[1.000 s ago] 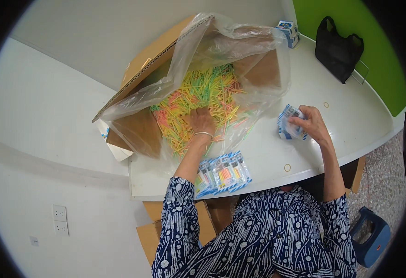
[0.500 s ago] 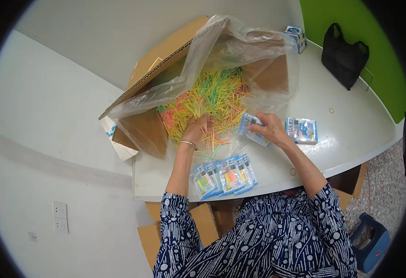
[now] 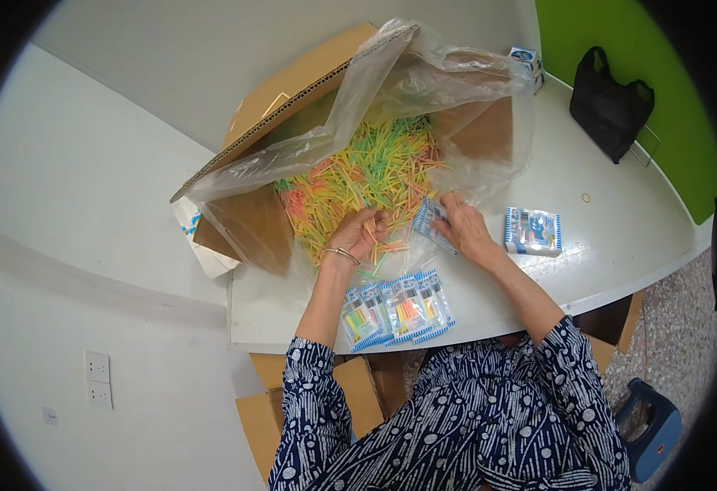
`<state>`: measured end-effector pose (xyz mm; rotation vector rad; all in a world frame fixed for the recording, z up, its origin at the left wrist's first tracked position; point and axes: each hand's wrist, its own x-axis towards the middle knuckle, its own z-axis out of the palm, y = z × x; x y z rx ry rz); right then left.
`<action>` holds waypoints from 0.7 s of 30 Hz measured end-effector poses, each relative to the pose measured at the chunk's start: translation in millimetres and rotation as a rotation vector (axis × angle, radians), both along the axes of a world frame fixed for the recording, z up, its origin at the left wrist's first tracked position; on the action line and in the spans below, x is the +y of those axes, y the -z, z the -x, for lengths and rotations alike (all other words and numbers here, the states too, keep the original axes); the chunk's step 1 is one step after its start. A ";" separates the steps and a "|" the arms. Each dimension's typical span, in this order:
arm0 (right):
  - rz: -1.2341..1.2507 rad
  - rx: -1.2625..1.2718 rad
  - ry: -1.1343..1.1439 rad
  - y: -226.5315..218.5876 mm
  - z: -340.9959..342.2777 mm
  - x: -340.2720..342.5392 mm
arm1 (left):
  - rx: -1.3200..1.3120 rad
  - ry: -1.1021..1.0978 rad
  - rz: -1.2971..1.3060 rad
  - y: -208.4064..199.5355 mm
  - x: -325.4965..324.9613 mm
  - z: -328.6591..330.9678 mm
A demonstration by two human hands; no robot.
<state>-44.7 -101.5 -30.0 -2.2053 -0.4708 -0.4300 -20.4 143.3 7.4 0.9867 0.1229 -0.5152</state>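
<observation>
Dual grasp
I observe the left hand point(image 3: 361, 236) gripping coloured sticks point(image 3: 373, 232), the right hand point(image 3: 468, 231) grasping a packet point(image 3: 429, 219).

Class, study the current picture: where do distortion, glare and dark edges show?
Head view: the white table has a front edge that looks bowed; head view: pale highlights streak the clear plastic liner; head view: black fills the corners.

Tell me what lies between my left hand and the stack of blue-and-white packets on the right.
In the head view, your right hand, holding a blue-edged plastic packet, lies between them.
</observation>
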 end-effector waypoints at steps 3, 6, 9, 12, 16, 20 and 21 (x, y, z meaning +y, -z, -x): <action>0.026 -0.018 -0.028 -0.5 0.7 -2.6 | 0.053 -0.072 0.054 1.8 -5.0 -0.6; 0.035 -0.013 -0.020 -2.3 2.5 -5.2 | 0.056 -0.054 0.143 1.9 -9.3 0.6; -0.040 -0.173 -0.047 -6.1 2.2 -8.7 | 0.031 -0.091 0.107 1.4 -13.9 1.4; -0.085 -0.088 -0.075 -15.8 4.3 -10.3 | 0.015 -0.032 0.181 0.3 -11.3 0.5; -0.128 -0.133 -0.082 -20.3 2.0 -12.9 | -0.084 -0.077 -0.050 -10.8 -22.4 6.6; -0.258 -0.131 -0.093 -26.3 -6.2 -17.7 | -0.189 -0.090 -0.326 -19.4 -35.7 16.0; -0.277 -0.130 -0.120 -28.0 -7.8 -18.6 | -0.191 -0.089 -0.326 -21.5 -36.5 17.9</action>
